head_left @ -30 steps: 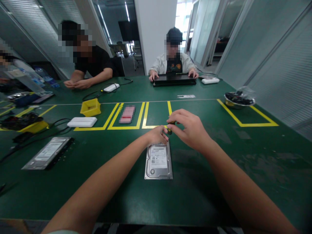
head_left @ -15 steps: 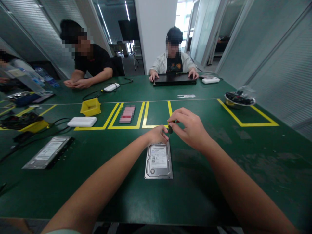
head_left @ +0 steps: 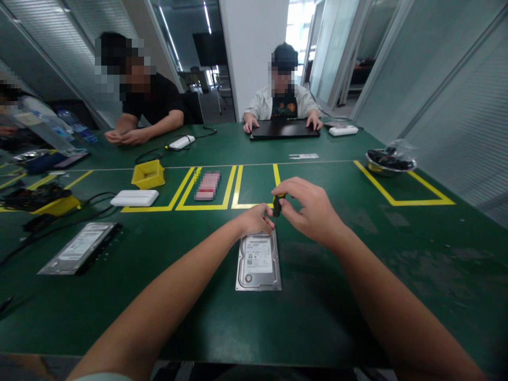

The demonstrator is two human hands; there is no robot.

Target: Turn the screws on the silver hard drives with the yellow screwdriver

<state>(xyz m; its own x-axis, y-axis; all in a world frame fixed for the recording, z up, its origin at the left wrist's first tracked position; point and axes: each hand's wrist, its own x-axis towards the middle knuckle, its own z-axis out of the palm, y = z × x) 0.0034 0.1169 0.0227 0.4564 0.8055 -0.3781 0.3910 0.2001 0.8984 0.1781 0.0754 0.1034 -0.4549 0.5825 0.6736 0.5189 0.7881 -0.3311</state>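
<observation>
A silver hard drive (head_left: 259, 262) with a white label lies flat on the green table in front of me. My left hand (head_left: 257, 219) is closed over its far end, thumb and fingers curled near the far right corner; what the fingertips press on is partly hidden. My right hand (head_left: 307, 203) pinches the dark and yellow handle of a small screwdriver (head_left: 277, 207). The screwdriver stands nearly upright, its thin shaft pointing down at that corner, beside the left fingertips. I cannot make out a screw under the tip.
Left on the table (head_left: 198, 323) lie another hard drive (head_left: 81, 246) with tiny loose pieces beside it, a white power strip (head_left: 135, 198) and a yellow bin (head_left: 148, 174). A bowl of dark parts (head_left: 391, 160) stands at right. Across sit two people, one touching a black laptop (head_left: 284, 128).
The screwdriver's handle has turned a little in my right fingers and shows more of its dark side. My left hand and the hard drive stay in place. The laptop's far-side look has flattened slightly.
</observation>
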